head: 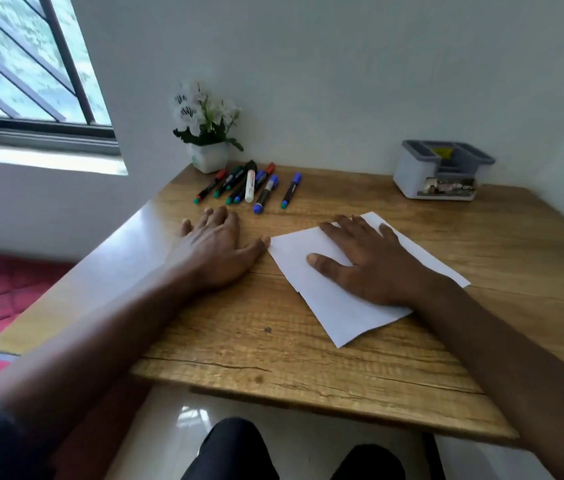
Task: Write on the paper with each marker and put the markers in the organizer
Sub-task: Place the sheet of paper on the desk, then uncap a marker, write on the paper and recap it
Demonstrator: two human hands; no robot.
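Markers [250,186] lying lengthwise toward wall; left hand [218,244] spread flat, right hand [367,261] spread on paper [329,306]

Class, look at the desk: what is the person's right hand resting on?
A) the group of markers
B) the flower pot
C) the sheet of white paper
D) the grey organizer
C: the right hand lies flat, palm down, on the white paper, well short of the organizer and markers.

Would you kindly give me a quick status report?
Left hand flat on table, empty. Right hand flat on paper. Markers untouched by flower pot; organizer far right. Nothing in the way.
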